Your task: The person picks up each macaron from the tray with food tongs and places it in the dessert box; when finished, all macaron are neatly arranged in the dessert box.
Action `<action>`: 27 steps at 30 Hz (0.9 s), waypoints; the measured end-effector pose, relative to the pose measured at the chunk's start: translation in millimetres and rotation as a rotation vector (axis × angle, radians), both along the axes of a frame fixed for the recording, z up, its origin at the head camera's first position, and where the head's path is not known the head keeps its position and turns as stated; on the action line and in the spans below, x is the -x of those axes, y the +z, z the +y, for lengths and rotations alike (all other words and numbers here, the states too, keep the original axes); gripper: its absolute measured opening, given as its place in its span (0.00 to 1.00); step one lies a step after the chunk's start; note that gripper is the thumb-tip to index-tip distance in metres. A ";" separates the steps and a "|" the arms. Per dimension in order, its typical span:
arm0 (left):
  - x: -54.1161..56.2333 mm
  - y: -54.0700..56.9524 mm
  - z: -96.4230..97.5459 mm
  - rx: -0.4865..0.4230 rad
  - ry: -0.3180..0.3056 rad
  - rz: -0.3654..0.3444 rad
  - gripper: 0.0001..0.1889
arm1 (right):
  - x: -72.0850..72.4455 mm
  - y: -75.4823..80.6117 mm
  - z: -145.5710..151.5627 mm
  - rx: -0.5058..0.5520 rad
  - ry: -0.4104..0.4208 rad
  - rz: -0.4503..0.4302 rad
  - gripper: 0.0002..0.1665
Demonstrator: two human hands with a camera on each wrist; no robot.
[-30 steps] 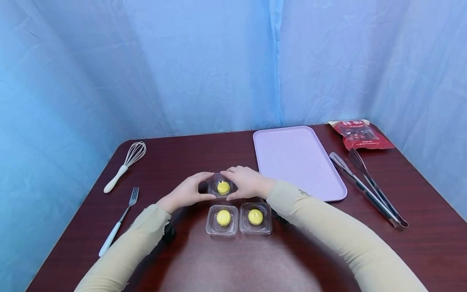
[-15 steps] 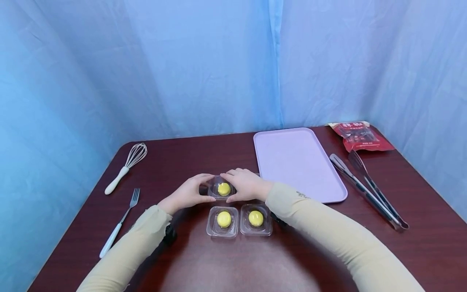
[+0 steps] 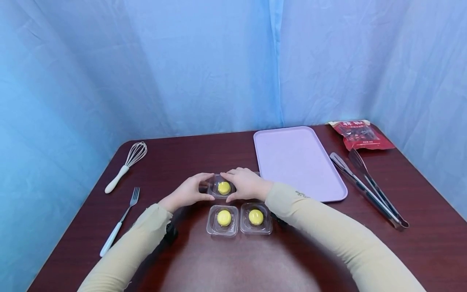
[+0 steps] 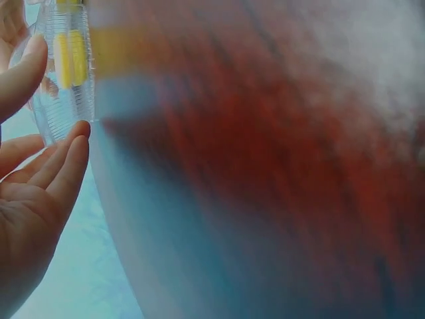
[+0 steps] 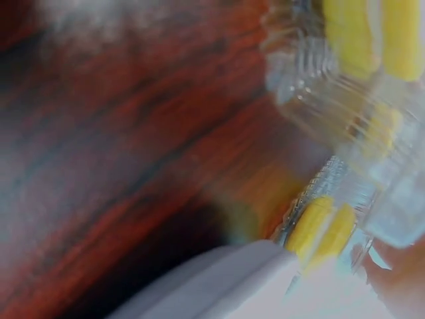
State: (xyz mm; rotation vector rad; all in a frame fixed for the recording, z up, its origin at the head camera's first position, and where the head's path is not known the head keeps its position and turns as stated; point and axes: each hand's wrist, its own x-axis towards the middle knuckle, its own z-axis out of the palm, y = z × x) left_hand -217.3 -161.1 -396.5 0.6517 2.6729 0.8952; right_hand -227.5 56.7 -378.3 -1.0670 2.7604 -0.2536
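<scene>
A clear plastic box (image 3: 219,177) with a yellow macaron (image 3: 224,187) inside stands at the middle of the table. My left hand (image 3: 185,190) grips it from the left, thumb at the near side and fingers at the far side. From the right, my right hand (image 3: 248,185) grips the same box, covering part of it. Nearer me sit two more boxes, a left one (image 3: 223,232) and a right one (image 3: 256,231), each with a yellow macaron. In the left wrist view the gripped box (image 4: 74,109) shows from the side. Boxes (image 5: 309,106) blur in the right wrist view.
A lilac tray (image 3: 295,162) lies behind my right hand. Metal tongs (image 3: 372,190) and a red food packet (image 3: 361,136) are at the right. At the left are a whisk (image 3: 125,167) and a fork (image 3: 120,223). A clear edge peeks out behind my right hand.
</scene>
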 end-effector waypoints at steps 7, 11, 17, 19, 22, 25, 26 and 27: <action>-0.7 -0.5 0.2 0.005 0.003 -0.025 0.40 | -2.2 2.0 -1.8 -0.001 -0.011 -0.008 0.50; 0.6 0.4 0.2 0.019 -0.004 -0.022 0.40 | -2.3 2.2 -2.1 -0.005 -0.014 -0.008 0.50; 1.7 1.6 0.2 0.039 -0.040 0.000 0.40 | -0.9 2.6 -2.1 -0.030 -0.006 0.000 0.51; 1.5 2.0 0.1 0.043 -0.052 0.008 0.40 | -0.7 2.7 -1.7 -0.023 -0.004 -0.004 0.51; 0.7 3.1 -0.2 0.051 -0.063 0.015 0.40 | -0.4 2.4 -0.7 -0.015 -0.003 -0.013 0.51; 0.7 4.2 -0.2 0.055 -0.064 0.018 0.41 | -0.2 2.1 0.9 0.010 0.006 -0.011 0.51; 0.7 4.7 -0.2 0.056 -0.062 0.020 0.41 | 0.0 2.3 1.5 0.019 0.009 -0.010 0.50; 0.7 5.2 -0.1 0.057 -0.061 0.025 0.41 | 0.0 2.7 2.2 0.029 0.011 -0.009 0.50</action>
